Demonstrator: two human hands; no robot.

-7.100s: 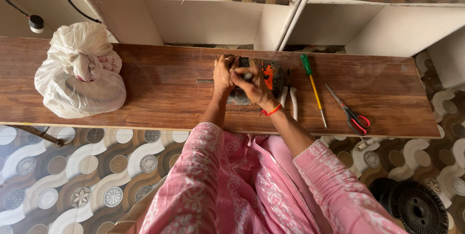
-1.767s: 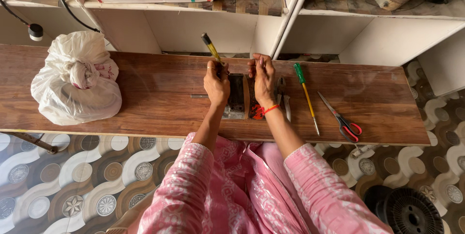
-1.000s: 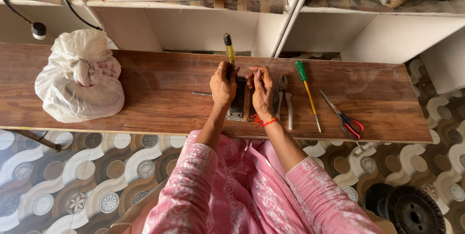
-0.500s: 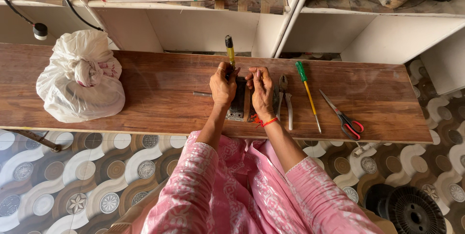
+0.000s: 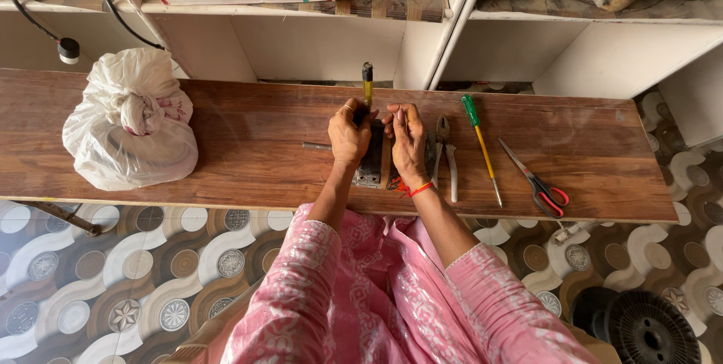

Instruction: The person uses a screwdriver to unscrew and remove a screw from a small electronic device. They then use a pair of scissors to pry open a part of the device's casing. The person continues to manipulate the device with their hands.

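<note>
A pink garment with a white floral print is worn, covering the torso and both arms. Loose sleeves are seen ending short of the wrists, each edged with a pale trim. A red thread band is noted at the wrist of the right hand (image 5: 409, 143). A ring is visible on a finger of the left hand (image 5: 349, 134). Both forearms are left bare.

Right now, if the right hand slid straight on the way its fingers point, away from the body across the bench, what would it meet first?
The right hand rests on the dark switch plate. Ahead lies bare wooden bench, then probably the white shelf divider; depth is unclear.
</note>
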